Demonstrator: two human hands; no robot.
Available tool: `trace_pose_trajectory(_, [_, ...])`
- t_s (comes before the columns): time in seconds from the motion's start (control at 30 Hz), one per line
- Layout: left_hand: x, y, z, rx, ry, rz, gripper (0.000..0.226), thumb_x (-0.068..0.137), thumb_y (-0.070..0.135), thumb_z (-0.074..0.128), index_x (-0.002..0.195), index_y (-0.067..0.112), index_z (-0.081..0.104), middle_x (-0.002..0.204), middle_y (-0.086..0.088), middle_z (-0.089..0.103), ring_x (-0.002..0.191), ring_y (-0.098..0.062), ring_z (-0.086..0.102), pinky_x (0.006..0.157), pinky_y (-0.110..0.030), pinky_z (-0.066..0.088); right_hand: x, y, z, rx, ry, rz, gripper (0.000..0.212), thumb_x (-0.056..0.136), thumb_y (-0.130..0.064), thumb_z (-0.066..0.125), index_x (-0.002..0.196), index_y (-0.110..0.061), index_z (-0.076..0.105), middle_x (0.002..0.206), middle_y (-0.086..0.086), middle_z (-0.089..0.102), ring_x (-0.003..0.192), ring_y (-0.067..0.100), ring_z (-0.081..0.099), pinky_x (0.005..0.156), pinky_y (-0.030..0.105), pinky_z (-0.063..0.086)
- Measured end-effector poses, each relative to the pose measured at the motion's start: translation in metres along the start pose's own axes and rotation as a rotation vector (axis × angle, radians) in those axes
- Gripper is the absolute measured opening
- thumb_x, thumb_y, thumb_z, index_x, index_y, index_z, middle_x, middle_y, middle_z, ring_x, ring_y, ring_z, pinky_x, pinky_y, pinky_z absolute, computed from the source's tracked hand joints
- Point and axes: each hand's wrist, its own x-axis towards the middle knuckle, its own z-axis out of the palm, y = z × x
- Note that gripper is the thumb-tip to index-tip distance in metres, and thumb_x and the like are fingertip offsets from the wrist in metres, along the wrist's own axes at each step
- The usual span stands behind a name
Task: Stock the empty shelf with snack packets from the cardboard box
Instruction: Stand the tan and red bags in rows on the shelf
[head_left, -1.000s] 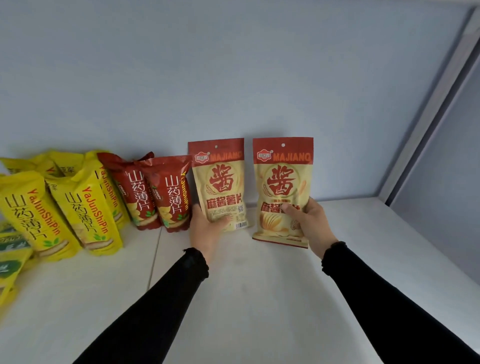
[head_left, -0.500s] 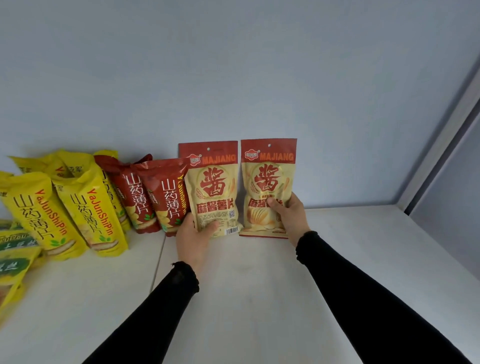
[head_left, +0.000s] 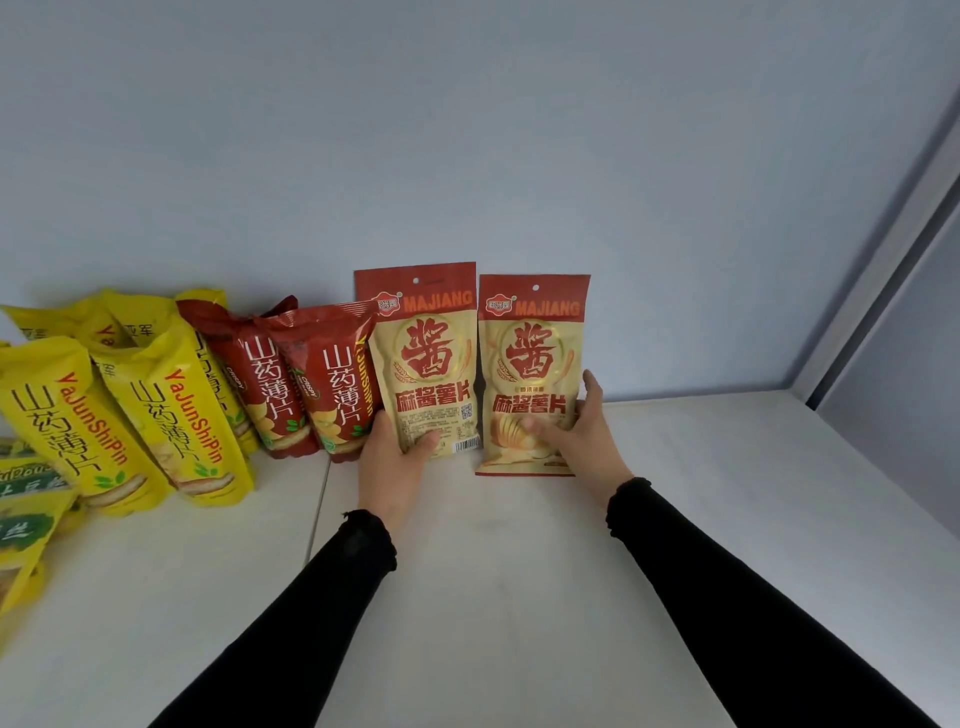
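White shelf (head_left: 519, 597) against a pale blue wall. Left hand (head_left: 395, 462) pinches the lower edge of one MAJIANG packet (head_left: 421, 358), thumb on its face; right hand (head_left: 582, 436) grips a second MAJIANG packet (head_left: 532, 364) likewise. Both packets stand upright, long axis vertical, fronts facing the camera, beside red packets (head_left: 311, 384) and yellow packets (head_left: 130, 415)

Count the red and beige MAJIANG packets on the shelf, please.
2. One packet stands beside the dark red bags, held by the left hand. The other packet stands right of it, in the right hand.
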Motion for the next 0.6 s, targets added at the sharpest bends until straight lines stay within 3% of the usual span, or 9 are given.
trace_pose_trajectory(0.07, [0.002, -0.001, 0.0, -0.002, -0.013, -0.006, 0.038, 0.09, 0.02, 0.076, 0.121, 0.016, 0.055, 0.126, 0.002, 0.066, 0.119, -0.017, 0.062, 0.1, -0.047, 0.054, -0.005, 0.007, -0.007, -0.07, -0.101, -0.026, 0.137, 0.066, -0.04, 0.094, 0.159, -0.04, -0.007, 0.145, -0.009, 0.054, 0.127, 0.012, 0.061, 0.104, 0.048, 0.054])
trace_pose_trajectory(0.13, [0.003, -0.001, 0.0, -0.009, -0.031, -0.006, 0.038, 0.091, 0.018, 0.074, 0.124, 0.017, 0.055, 0.128, 0.004, 0.065, 0.12, -0.015, 0.061, 0.101, -0.047, 0.054, -0.01, 0.01, -0.009, -0.108, -0.14, -0.068, 0.137, 0.071, -0.03, 0.093, 0.157, -0.042, -0.012, 0.145, -0.015, 0.053, 0.128, 0.011, 0.06, 0.104, 0.049, 0.053])
trace_pose_trajectory(0.27, [0.006, -0.002, 0.0, -0.025, -0.042, -0.01, 0.039, 0.092, 0.015, 0.072, 0.126, 0.017, 0.054, 0.129, 0.003, 0.065, 0.121, -0.015, 0.061, 0.102, -0.047, 0.053, -0.013, 0.009, -0.007, -0.031, -0.056, -0.203, 0.116, 0.083, -0.014, 0.083, 0.158, -0.046, 0.001, 0.146, -0.013, 0.054, 0.131, 0.016, 0.059, 0.104, 0.056, 0.051])
trace_pose_trajectory(0.4, [0.005, -0.003, 0.001, -0.037, -0.042, -0.021, 0.039, 0.093, 0.013, 0.071, 0.127, 0.017, 0.054, 0.131, 0.003, 0.064, 0.122, -0.015, 0.06, 0.103, -0.046, 0.053, -0.018, -0.005, -0.006, 0.014, 0.071, -0.308, 0.108, 0.091, -0.002, 0.072, 0.159, -0.048, 0.002, 0.154, -0.003, 0.046, 0.135, 0.021, 0.055, 0.102, 0.057, 0.052])
trace_pose_trajectory(0.5, [0.005, -0.003, 0.001, -0.039, -0.045, -0.011, 0.039, 0.093, 0.014, 0.071, 0.128, 0.017, 0.053, 0.131, 0.004, 0.064, 0.122, -0.014, 0.06, 0.103, -0.044, 0.053, -0.012, -0.012, -0.006, 0.016, 0.106, -0.293, 0.104, 0.094, 0.002, 0.067, 0.16, -0.04, 0.0, 0.153, 0.001, 0.046, 0.135, 0.02, 0.055, 0.102, 0.052, 0.054])
trace_pose_trajectory(0.6, [0.004, 0.0, 0.001, -0.042, -0.044, -0.014, 0.04, 0.094, 0.011, 0.069, 0.13, 0.015, 0.053, 0.133, 0.002, 0.063, 0.125, -0.015, 0.059, 0.104, -0.039, 0.052, 0.007, -0.011, -0.005, -0.011, 0.118, -0.242, 0.097, 0.092, 0.0, 0.069, 0.16, -0.032, 0.008, 0.15, 0.005, 0.049, 0.134, 0.023, 0.055, 0.103, 0.057, 0.051])
